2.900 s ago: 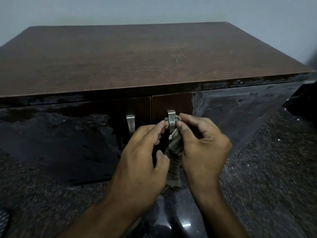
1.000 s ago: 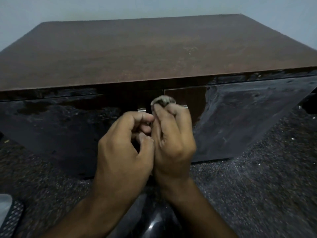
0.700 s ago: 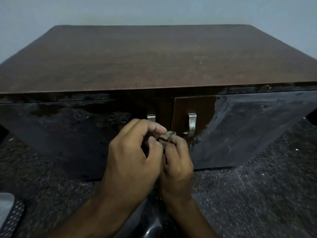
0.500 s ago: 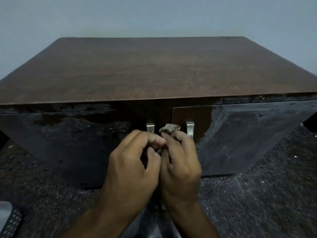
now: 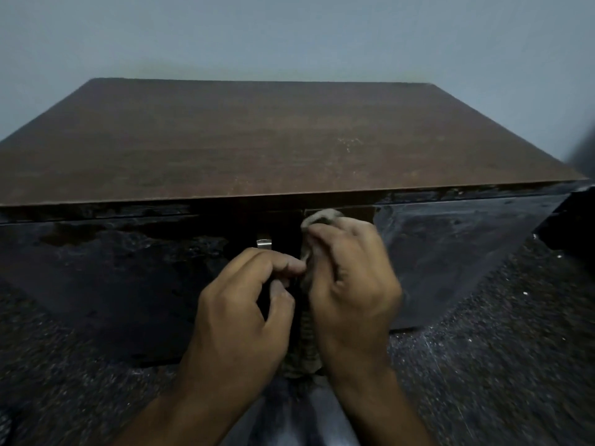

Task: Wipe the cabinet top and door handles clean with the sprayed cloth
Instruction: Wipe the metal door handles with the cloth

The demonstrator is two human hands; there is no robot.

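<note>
A low cabinet with a brown wooden top and glossy dark doors fills the view. My right hand grips a greyish striped cloth, whose bunched end is pressed against the upper edge of the right door, where that door's handle is hidden. My left hand pinches the cloth's lower part just left of the right hand. The top of the left door's metal handle shows above my left fingers.
The cabinet stands on a dark speckled floor against a pale blue-grey wall. A dark object sits at the cabinet's right corner. White specks lie on the floor to the right.
Both hands and the cloth moved up and slightly right, from between the two handles onto the right door's handle, which is now covered. The camera tilted up, showing more wall.
</note>
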